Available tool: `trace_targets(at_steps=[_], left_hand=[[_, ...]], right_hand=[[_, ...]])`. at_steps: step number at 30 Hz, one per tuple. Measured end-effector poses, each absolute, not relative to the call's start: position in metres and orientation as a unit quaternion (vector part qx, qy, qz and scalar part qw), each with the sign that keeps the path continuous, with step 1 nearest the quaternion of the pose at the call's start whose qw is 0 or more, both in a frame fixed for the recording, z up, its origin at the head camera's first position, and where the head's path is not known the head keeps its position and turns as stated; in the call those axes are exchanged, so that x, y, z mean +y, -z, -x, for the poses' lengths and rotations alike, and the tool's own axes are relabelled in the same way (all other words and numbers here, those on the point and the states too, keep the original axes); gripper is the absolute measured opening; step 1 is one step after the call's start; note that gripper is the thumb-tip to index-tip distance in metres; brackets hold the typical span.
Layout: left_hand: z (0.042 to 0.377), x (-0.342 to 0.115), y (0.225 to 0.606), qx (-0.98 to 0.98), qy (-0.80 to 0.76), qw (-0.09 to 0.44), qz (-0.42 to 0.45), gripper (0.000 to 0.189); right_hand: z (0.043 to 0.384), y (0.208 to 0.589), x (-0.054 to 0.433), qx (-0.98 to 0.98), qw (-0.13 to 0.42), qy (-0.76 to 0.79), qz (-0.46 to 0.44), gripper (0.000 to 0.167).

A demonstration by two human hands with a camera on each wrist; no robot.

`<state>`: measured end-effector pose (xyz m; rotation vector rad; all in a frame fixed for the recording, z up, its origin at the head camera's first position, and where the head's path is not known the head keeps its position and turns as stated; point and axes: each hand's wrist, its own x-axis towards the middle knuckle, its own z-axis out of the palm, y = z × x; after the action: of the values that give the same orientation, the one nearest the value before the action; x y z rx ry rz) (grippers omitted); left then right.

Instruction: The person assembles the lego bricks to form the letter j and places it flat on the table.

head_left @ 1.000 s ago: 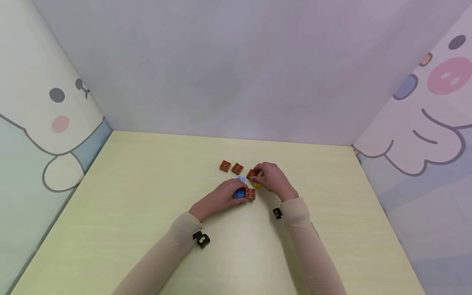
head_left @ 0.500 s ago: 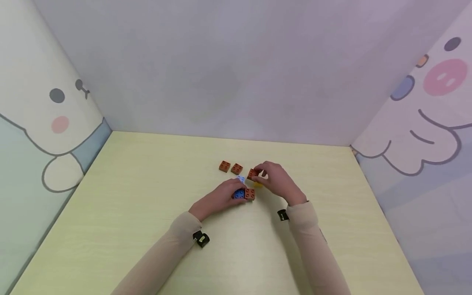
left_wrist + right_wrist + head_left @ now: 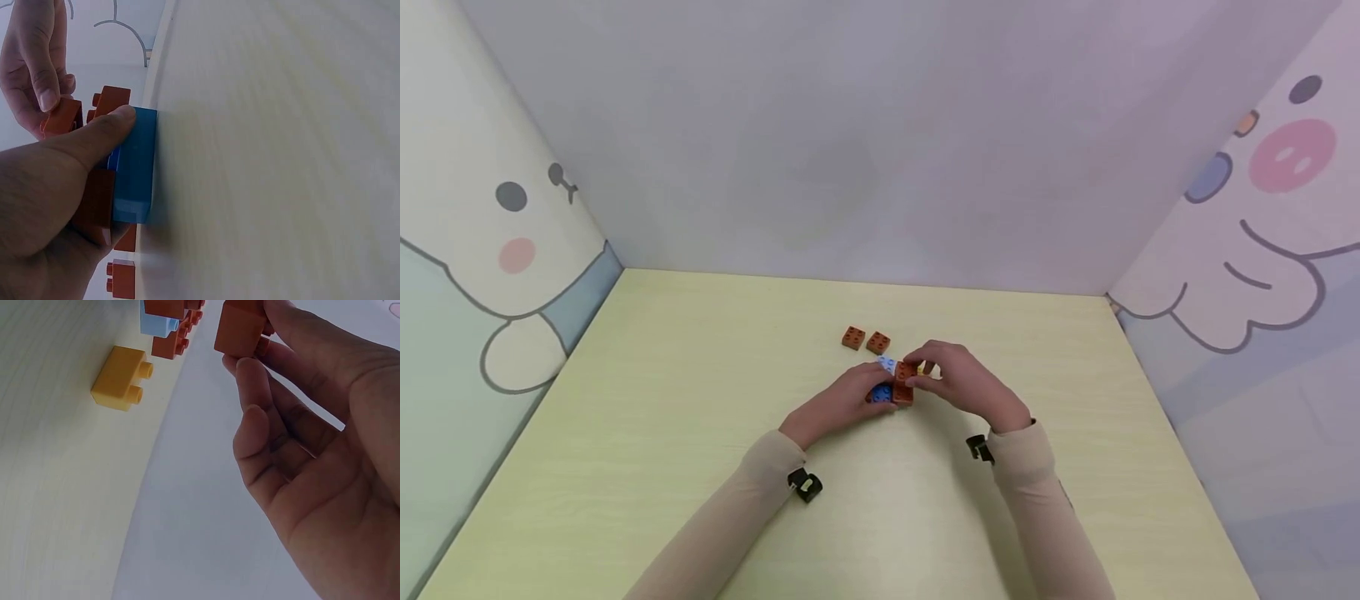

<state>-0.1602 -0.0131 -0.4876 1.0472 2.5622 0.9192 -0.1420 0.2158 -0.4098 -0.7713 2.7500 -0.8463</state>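
Note:
My left hand [image 3: 835,404] grips a blue toy building brick [image 3: 140,162] low over the table. Reddish-brown bricks sit on it: one square brick [image 3: 111,100] at the end by the thumb tip, another brick [image 3: 95,200] nearer the palm. With finger and thumb, my right hand [image 3: 964,385] pinches a separate reddish-brown brick [image 3: 239,328]. This brick hangs just above the left hand's stack, beside its end brick. In the left wrist view a gap shows between the two.
A yellow brick [image 3: 115,380] stands on the table [image 3: 715,350] under the right hand. Next to the left fingers lies a light blue brick [image 3: 886,363]. Farther back rest two reddish-brown bricks [image 3: 853,337]. Printed walls enclose the table's back and sides.
My right hand has lifted the reddish-brown brick from the back row and brought it left and nearer, over the stack. The left hand keeps its hold, almost still.

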Motion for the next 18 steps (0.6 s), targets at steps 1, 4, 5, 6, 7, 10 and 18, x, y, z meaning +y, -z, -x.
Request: trace_targets(at_steps=[1, 4, 5, 6, 7, 10, 18], left_hand=[[0.1601, -0.0139, 0.4877, 0.873, -0.315, 0.114, -0.356, 0.042], [0.1607, -0.0156, 0.4879, 0.875, -0.307, 0.114, -0.356, 0.042], [0.1612, -0.0159, 0.4880, 0.876, -0.305, 0.112, -0.357, 0.042], [0.1618, -0.0164, 0.4880, 0.876, -0.302, 0.110, -0.359, 0.042], [0.1621, -0.0169, 0.4881, 0.877, -0.300, 0.109, -0.359, 0.042], [0.1630, -0.0184, 0.4880, 0.879, -0.298, 0.109, -0.357, 0.042], [0.1625, -0.0228, 0.4879, 0.877, -0.309, 0.117, -0.349, 0.045]], right_hand=[[0.1412, 0.4096, 0.2152, 0.919, 0.085, 0.282, 0.261, 0.029], [0.1397, 0.4103, 0.2139, 0.919, 0.098, 0.274, 0.266, 0.030], [0.1396, 0.4107, 0.2136, 0.919, 0.101, 0.271, 0.268, 0.030], [0.1396, 0.4113, 0.2131, 0.919, 0.104, 0.268, 0.269, 0.031], [0.1396, 0.4117, 0.2128, 0.919, 0.106, 0.266, 0.271, 0.031], [0.1397, 0.4129, 0.2111, 0.918, 0.109, 0.266, 0.274, 0.030], [0.1395, 0.4144, 0.2054, 0.918, 0.111, 0.261, 0.279, 0.030]])
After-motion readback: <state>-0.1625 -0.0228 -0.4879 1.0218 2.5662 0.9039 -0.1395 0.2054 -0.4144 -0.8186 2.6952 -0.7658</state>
